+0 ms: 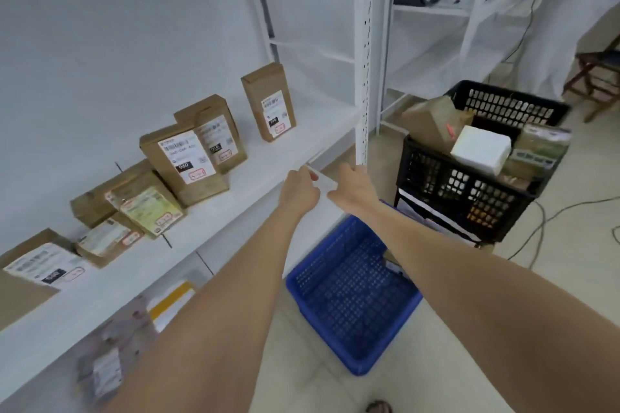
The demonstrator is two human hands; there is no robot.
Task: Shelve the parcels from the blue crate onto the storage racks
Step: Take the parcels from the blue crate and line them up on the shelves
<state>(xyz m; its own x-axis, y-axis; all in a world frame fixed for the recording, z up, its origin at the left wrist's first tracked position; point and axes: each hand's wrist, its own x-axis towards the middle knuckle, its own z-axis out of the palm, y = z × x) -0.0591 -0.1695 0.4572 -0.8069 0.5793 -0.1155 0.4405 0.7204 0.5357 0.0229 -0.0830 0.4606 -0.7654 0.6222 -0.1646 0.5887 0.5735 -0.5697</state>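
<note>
Both my hands hold a flat white parcel (324,182) at the front edge of the white rack shelf (255,178). My left hand (299,191) pinches its left side and my right hand (354,188) grips its right side. Below my arms, the blue crate (349,298) stands on the floor; a small part of one parcel shows at its right side. Several brown cardboard parcels with labels (188,161) stand or lean along the shelf, and one (268,100) stands upright farther right.
A black crate (469,184) full of parcels stands to the right of the blue crate, beside the white rack upright (364,54). More parcels lie on the lower shelf (134,329). Cables run across the floor at the right. A wooden stool stands at far right.
</note>
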